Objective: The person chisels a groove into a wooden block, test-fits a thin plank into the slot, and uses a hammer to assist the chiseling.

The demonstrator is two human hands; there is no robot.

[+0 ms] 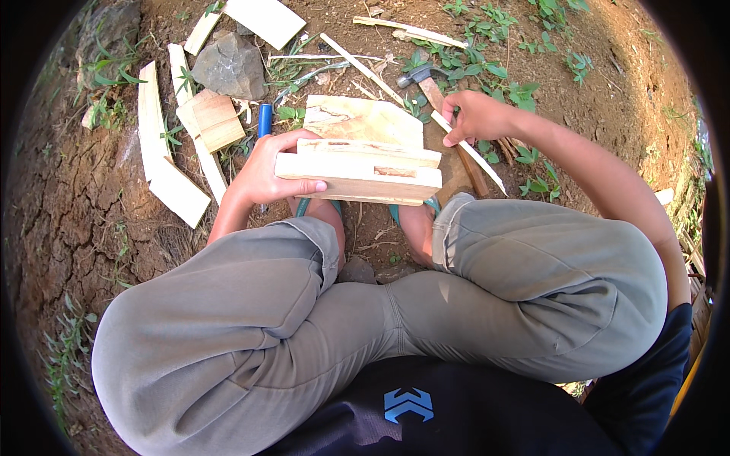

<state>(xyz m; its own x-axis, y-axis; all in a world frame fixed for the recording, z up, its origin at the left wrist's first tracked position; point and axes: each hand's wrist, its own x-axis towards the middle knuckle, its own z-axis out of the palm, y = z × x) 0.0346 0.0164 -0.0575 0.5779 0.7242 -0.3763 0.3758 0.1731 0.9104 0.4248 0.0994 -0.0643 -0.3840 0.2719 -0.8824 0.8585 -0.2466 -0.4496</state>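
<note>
My left hand (pixel 261 173) grips the left end of a pale wooden block (pixel 350 184), thumb along its near face and fingers behind. A small rectangular slot shows in the block's upper side, and a thinner strip lies along its back edge. To the right, my right hand (pixel 477 118) pinches a thin, pale wood strip (pixel 480 163) that slants down toward my right knee. Close by that hand lies a hammer (pixel 431 93) with a metal head and a wooden handle, partly hidden by the strip. Beyond the block is a flat wooden board (pixel 365 118).
A blue-handled tool (pixel 265 120) stands beside my left hand, its lower part mostly hidden. Several wood offcuts (pixel 180 199) and a grey rock (pixel 230 65) are at the left. Thin wood strips (pixel 411 32) and green weeds (pixel 494 30) are on the bare soil at the back.
</note>
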